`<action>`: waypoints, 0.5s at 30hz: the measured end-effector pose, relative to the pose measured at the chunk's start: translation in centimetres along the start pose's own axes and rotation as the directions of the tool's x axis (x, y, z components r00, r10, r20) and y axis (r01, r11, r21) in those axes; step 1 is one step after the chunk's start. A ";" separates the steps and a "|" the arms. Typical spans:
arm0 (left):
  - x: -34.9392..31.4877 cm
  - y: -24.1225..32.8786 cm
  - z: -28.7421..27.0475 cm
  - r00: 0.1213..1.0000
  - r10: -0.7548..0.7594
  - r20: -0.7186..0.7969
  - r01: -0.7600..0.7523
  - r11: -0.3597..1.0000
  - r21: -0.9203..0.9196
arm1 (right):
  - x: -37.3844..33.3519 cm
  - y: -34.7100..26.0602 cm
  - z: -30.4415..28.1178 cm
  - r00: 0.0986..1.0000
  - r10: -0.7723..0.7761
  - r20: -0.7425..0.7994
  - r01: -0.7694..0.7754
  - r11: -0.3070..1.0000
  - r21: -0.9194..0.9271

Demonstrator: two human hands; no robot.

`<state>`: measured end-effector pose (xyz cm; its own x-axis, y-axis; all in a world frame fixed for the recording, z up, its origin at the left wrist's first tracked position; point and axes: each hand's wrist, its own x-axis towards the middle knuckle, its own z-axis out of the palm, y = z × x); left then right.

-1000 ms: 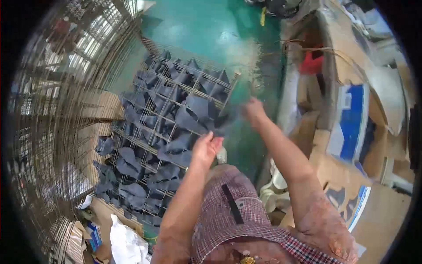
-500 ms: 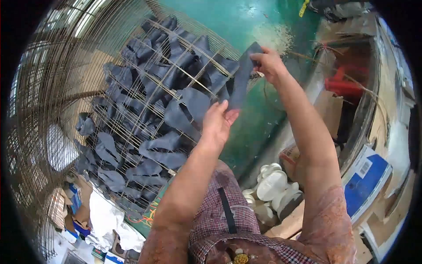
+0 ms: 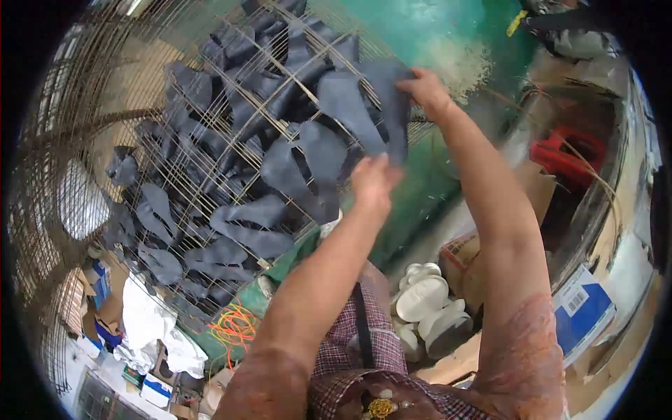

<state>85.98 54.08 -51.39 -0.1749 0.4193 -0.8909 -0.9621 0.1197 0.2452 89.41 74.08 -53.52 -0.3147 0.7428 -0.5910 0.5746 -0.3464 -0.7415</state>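
A dark grey, U-shaped flat piece point(image 3: 394, 94), like a cut shoe upper, lies along the right edge of a wire rack point(image 3: 308, 126). Its far end is pinched between the thumb and fingers of my right hand point(image 3: 430, 94). My left hand point(image 3: 373, 183) is at the near, curved end of the same piece; motion blurs its fingers, and their grip cannot be made out. Just left of my hands, another grey U-shaped piece point(image 3: 323, 154) rests on the wires. Several more like it cover the rack, some overlapping or crumpled.
Upright wire grids point(image 3: 49, 210) stand at the left. White oval shapes point(image 3: 423, 297) are heaped by my right forearm. Beyond that arm are a blue and white box point(image 3: 582, 315) and a red plastic object point(image 3: 568, 150). Orange cord point(image 3: 234, 325) lies below the rack.
The held piece has gone from raised and narrow to spread out at the rack's edge. My left hand has shifted right. The whole view has shifted slightly.
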 end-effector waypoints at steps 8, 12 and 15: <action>2.0 -3.9 -0.9 0.958 -0.283 0.051 0.257 0.923 0.286 | -0.2 5.1 -0.3 0.928 -0.232 -0.293 0.165 0.958 -0.234; -1.1 -3.4 -7.6 0.968 -0.227 0.105 0.145 0.851 0.504 | -7.5 5.4 0.0 0.912 -0.253 -0.322 0.187 0.957 -0.222; -4.1 -2.7 -18.0 0.954 -0.278 0.116 0.145 0.760 0.633 | -15.2 8.9 1.8 0.979 -0.104 -0.178 0.120 0.989 0.082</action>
<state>85.54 35.86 -55.26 0.1247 0.4706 -0.8735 -0.6242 0.7215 0.2996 97.93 58.66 -51.73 -0.2333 0.8648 -0.4446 0.4691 -0.3004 -0.8305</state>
